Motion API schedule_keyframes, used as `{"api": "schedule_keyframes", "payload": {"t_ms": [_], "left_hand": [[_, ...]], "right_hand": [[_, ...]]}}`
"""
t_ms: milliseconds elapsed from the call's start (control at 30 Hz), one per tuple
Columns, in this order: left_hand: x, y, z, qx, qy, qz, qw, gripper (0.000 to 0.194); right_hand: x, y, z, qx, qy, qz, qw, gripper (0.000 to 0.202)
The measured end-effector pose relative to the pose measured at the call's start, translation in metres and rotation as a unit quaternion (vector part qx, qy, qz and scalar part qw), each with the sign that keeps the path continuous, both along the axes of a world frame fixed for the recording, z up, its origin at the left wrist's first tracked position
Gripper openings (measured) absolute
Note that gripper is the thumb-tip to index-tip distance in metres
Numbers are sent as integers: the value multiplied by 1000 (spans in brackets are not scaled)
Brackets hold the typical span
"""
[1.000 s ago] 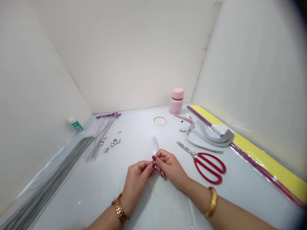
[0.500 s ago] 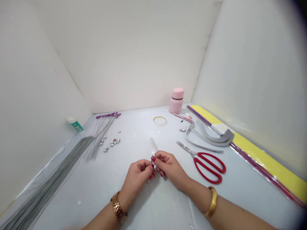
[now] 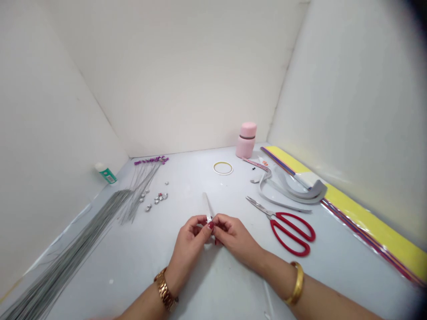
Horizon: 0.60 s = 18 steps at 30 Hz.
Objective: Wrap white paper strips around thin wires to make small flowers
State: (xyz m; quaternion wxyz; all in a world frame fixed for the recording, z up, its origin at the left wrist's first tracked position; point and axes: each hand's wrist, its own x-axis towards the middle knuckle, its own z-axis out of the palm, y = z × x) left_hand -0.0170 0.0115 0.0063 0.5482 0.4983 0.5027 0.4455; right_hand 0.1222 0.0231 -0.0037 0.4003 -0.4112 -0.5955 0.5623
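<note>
A narrow white paper strip [image 3: 207, 205] sticks up and away from between my fingertips, its lower end hidden by them. My left hand [image 3: 192, 235] pinches it with thumb and forefinger, the red thumbnail uppermost. Pressed against those fingertips, my right hand [image 3: 232, 232] is closed on the same strip from the other side. Both hands hover just above the white table. To the right of them lie red-handled scissors [image 3: 290, 231], blades slightly apart. Small silvery folded pieces [image 3: 160, 198] are scattered to the left.
Thin grey wires [image 3: 73, 249] run along the left, beside purple-tipped stems [image 3: 151, 160] and a green glue stick [image 3: 107, 174]. A tape ring [image 3: 223, 168], pink bottle [image 3: 246, 140], curled grey-white strips [image 3: 293, 194] and yellow paper packs [image 3: 363, 218] lie beyond and rightward.
The strip has swung slightly left and turned narrower to view. My fingertips have drawn closer together, and my left thumb has moved up onto the strip's lower end.
</note>
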Motion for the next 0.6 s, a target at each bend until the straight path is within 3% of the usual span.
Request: {"api": "schedule_keyframes", "payload": {"t_ms": [267, 600], "left_hand": [[0, 0, 0, 18, -18, 43, 999, 19], [1, -2, 0, 24, -38, 81, 996, 20]], "right_hand": [[1, 1, 0, 15, -37, 2, 999, 24], [-2, 2, -2, -92, 43, 6, 995, 29]]}}
